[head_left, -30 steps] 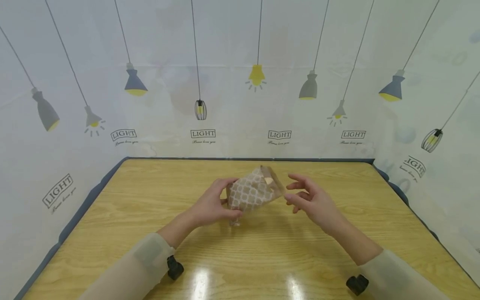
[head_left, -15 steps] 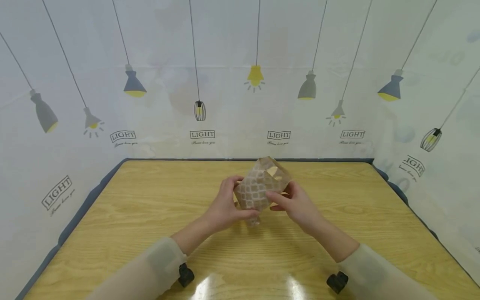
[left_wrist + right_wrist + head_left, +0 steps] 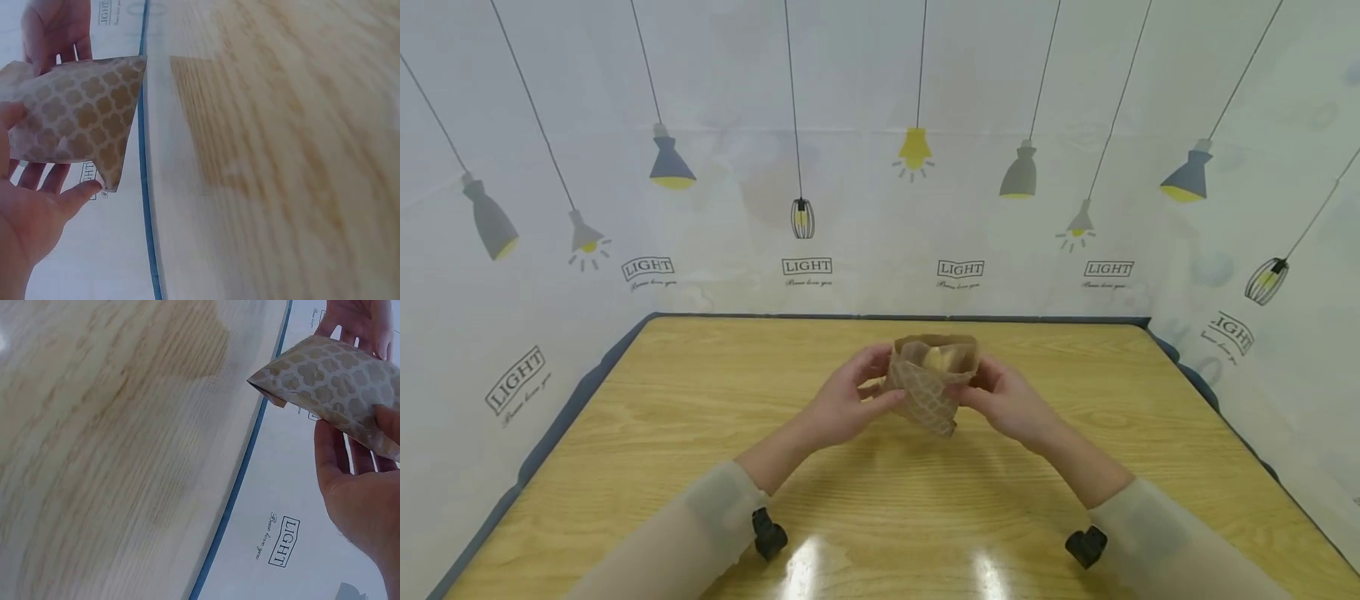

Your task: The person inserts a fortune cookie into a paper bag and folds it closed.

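Observation:
A brown paper bag (image 3: 925, 396) with a white lattice print is held up above the table between both hands. Its mouth gapes toward the head camera, and something pale yellow (image 3: 936, 359) shows inside. My left hand (image 3: 848, 398) grips the bag's left side, thumb in front and the other fingers behind. On the right, my right hand (image 3: 1011, 404) pinches the side near the rim, its thumb over the front. In the left wrist view, the bag's pointed bottom corner (image 3: 115, 169) hangs beside the left hand's fingers. The right wrist view shows the closed lower end of the bag (image 3: 300, 378).
The bag is over a glossy wooden table (image 3: 880, 500) that mirrors it faintly. Blue-grey edging (image 3: 775, 316) runs along the back and sides. Behind stands a white wall covering (image 3: 857, 192) printed with lamps. A black wrist camera (image 3: 767, 533) sits at the left cuff.
The right hand, apart from the bag a second ago, has taken hold of its right side. The bag has shifted right and turned more upright, its mouth opened wider toward the head camera.

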Available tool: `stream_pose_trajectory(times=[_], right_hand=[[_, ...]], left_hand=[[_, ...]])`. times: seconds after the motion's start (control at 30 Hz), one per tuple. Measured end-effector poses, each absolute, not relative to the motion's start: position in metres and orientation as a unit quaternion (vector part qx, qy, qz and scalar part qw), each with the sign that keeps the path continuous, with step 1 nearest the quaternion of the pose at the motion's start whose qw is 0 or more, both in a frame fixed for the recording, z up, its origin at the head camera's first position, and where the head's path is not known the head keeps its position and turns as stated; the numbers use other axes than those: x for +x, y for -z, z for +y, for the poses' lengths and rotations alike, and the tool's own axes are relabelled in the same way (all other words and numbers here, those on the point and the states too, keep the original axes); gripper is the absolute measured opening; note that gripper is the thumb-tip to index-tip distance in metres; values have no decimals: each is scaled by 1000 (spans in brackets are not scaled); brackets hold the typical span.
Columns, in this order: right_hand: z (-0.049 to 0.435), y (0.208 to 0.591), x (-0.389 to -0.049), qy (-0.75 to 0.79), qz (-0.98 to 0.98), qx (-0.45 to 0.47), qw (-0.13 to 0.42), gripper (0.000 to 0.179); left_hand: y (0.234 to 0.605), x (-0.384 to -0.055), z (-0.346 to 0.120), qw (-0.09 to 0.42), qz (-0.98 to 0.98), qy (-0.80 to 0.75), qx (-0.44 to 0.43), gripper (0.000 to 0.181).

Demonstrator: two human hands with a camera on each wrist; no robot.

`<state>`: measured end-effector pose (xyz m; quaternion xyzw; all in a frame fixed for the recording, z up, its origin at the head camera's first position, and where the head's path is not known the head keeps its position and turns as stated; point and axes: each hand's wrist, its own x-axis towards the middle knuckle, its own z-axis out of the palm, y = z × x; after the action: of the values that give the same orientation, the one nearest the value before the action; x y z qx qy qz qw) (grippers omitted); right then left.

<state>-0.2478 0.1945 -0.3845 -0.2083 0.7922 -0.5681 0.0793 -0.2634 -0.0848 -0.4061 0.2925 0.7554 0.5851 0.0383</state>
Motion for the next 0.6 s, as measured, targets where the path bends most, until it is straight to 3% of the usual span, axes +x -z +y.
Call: stream_pose_trajectory(times=[0.2, 0.6], right_hand=[[199, 385, -248, 532, 822, -193, 59, 47], [195, 391, -250, 539, 816, -202, 46, 30]], left_hand=[[410, -264, -85, 52, 762, -585, 273, 32], [418, -262, -89, 55, 763, -586, 268, 46]])
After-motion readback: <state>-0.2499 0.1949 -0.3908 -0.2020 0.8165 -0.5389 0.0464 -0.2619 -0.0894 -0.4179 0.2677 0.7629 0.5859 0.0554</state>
